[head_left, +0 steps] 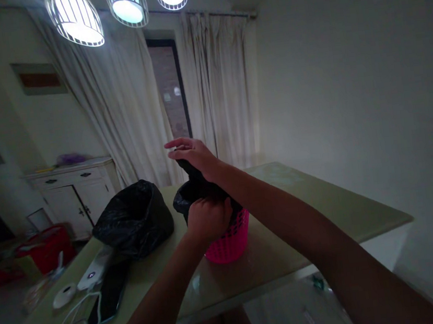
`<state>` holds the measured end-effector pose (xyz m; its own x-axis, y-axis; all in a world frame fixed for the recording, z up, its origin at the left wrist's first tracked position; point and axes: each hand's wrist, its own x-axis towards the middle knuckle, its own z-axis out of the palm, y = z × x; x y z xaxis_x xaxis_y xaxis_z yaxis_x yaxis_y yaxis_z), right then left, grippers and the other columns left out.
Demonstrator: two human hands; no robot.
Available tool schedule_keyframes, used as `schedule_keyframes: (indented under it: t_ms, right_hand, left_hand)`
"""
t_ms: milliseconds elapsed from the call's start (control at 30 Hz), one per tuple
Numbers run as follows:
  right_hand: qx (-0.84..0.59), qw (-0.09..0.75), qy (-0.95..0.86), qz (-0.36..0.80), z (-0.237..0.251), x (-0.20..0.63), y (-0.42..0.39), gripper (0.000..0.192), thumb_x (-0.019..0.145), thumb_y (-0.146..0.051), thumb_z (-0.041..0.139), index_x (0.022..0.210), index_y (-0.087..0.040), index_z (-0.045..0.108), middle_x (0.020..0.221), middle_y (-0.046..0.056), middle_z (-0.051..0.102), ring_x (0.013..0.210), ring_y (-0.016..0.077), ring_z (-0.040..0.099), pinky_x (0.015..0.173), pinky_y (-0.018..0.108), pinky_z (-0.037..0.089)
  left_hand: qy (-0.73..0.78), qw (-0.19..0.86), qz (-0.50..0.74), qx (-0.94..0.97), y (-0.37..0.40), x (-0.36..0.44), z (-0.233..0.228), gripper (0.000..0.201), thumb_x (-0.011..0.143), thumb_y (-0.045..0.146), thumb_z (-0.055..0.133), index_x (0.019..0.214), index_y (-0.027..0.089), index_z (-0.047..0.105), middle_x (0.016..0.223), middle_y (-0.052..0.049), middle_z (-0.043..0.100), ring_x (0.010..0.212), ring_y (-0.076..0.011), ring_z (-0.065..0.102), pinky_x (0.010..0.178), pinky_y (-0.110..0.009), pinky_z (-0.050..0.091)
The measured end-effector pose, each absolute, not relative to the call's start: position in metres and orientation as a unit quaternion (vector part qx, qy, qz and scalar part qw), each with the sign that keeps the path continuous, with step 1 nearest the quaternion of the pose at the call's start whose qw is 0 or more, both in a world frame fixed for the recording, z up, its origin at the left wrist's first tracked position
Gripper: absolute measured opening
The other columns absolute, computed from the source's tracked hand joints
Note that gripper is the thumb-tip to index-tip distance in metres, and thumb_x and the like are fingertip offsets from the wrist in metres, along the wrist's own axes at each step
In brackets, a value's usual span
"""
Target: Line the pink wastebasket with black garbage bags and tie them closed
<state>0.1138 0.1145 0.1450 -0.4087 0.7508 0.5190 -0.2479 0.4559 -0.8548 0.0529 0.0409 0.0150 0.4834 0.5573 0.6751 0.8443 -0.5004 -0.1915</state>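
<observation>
Both hands on a black bag in a pink basket

Left hand (207,218) grips the bag (189,194) at the near rim of the basket (230,242), right hand (194,154) pinches a raised bit of it just above. Basket's sitting on the table (324,206). Another full black bag (132,219) is slumped just to the left, with a tablet (109,296), cables and a white puck (64,295) near that table edge.

A pink plastic basket (229,242) with a perforated wall stands upright on the table at the centre of the frame, below my hands. A black bin bag (200,190) sits in its mouth, crumpled and dull, its rim draped over the basket's near edge and one corner pulled up above the basket. Only the basket's lower wall shows beneath the bag.
</observation>
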Motion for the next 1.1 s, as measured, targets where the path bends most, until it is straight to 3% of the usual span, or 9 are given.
schedule_keyframes:
  t_ms: [100, 167, 300, 433, 500, 600, 800, 967, 1100]
  right_hand:
    - [-0.128, 0.548, -0.702, 0.436, 0.168, 0.131, 0.113, 0.040, 0.078, -0.033, 0.087, 0.115, -0.024, 0.075, 0.080, -0.004, 0.063, 0.065, 0.0100, 0.049, 0.057, 0.023, 0.039]
    - [-0.122, 0.593, -0.692, 0.394, 0.177, 0.155, 0.119, 0.043, 0.078, -0.036, 0.087, 0.117, -0.025, 0.074, 0.081, -0.003, 0.063, 0.069, 0.0115, 0.052, 0.060, 0.024, 0.044]
    - [-0.152, 0.658, -0.652, 0.345, 0.177, 0.209, 0.140, 0.044, 0.077, -0.038, 0.087, 0.116, -0.025, 0.072, 0.090, -0.001, 0.067, 0.076, 0.0142, 0.059, 0.068, 0.028, 0.052]
    - [-0.220, 0.680, -0.623, 0.318, 0.164, 0.248, 0.150, 0.044, 0.074, -0.037, 0.085, 0.114, -0.023, 0.072, 0.094, 0.001, 0.069, 0.081, 0.0162, 0.063, 0.074, 0.032, 0.057]
    - [-0.254, 0.682, -0.616, 0.300, 0.158, 0.262, 0.152, 0.045, 0.075, -0.037, 0.083, 0.116, -0.022, 0.071, 0.096, 0.003, 0.069, 0.084, 0.0176, 0.065, 0.078, 0.035, 0.058]
    - [-0.296, 0.686, -0.608, 0.268, 0.149, 0.278, 0.154, 0.048, 0.077, -0.039, 0.080, 0.121, -0.022, 0.069, 0.103, 0.006, 0.071, 0.090, 0.0203, 0.068, 0.082, 0.038, 0.061]
    - [-0.319, 0.693, -0.595, 0.254, 0.138, 0.301, 0.153, 0.051, 0.076, -0.042, 0.080, 0.121, -0.022, 0.068, 0.100, 0.006, 0.071, 0.090, 0.0215, 0.069, 0.082, 0.040, 0.062]
    - [-0.332, 0.694, -0.581, 0.265, 0.134, 0.307, 0.144, 0.048, 0.072, -0.037, 0.082, 0.116, -0.020, 0.071, 0.095, 0.005, 0.071, 0.082, 0.0191, 0.067, 0.071, 0.034, 0.058]
    - [-0.374, 0.684, -0.577, 0.244, 0.124, 0.305, 0.144, 0.045, 0.070, -0.033, 0.081, 0.111, -0.016, 0.073, 0.085, 0.002, 0.068, 0.074, 0.0158, 0.064, 0.067, 0.030, 0.052]
  left_hand:
    - [-0.451, 0.219, -0.292, -0.814, 0.030, 0.041, 0.021, 0.056, 0.114, 0.045, 0.038, 0.092, 0.014, 0.078, 0.092, -0.018, 0.080, 0.090, -0.0376, 0.078, 0.081, -0.051, 0.054]
    - [-0.433, 0.219, -0.329, -0.810, 0.018, 0.025, 0.019, 0.056, 0.110, 0.057, 0.047, 0.116, 0.010, 0.076, 0.113, -0.021, 0.079, 0.109, -0.0411, 0.074, 0.094, -0.057, 0.052]
    - [-0.395, 0.259, -0.370, -0.800, -0.005, -0.007, 0.000, 0.079, 0.097, 0.060, 0.072, 0.159, 0.015, 0.054, 0.155, -0.022, 0.063, 0.137, -0.0431, 0.060, 0.117, -0.064, 0.038]
    - [-0.338, 0.310, -0.406, -0.791, -0.013, -0.032, -0.006, 0.035, 0.103, 0.024, 0.070, 0.138, 0.026, 0.068, 0.141, -0.012, 0.074, 0.125, -0.0333, 0.068, 0.115, -0.056, 0.041]
    - [-0.338, 0.298, -0.451, -0.770, -0.010, -0.042, 0.003, 0.023, 0.105, 0.020, 0.065, 0.127, 0.025, 0.070, 0.130, -0.010, 0.077, 0.119, -0.0309, 0.070, 0.111, -0.051, 0.046]
    - [-0.398, 0.205, -0.511, -0.733, -0.002, -0.059, 0.021, 0.029, 0.107, 0.032, 0.063, 0.134, 0.024, 0.067, 0.128, -0.012, 0.075, 0.119, -0.0318, 0.070, 0.107, -0.049, 0.051]
    - [-0.464, -0.046, -0.417, -0.780, 0.022, -0.095, 0.016, 0.091, 0.078, 0.061, 0.088, 0.155, 0.024, 0.057, 0.153, -0.019, 0.063, 0.141, -0.0428, 0.061, 0.116, -0.059, 0.051]
    - [-0.508, -0.045, -0.415, -0.753, 0.037, -0.111, 0.010, 0.041, 0.100, 0.045, 0.054, 0.128, 0.024, 0.074, 0.109, -0.012, 0.082, 0.098, -0.0362, 0.078, 0.087, -0.046, 0.060]
    - [-0.497, 0.106, -0.518, -0.688, 0.039, -0.101, 0.040, 0.044, 0.099, 0.029, 0.048, 0.134, 0.020, 0.073, 0.121, -0.015, 0.080, 0.110, -0.0359, 0.077, 0.098, -0.047, 0.057]
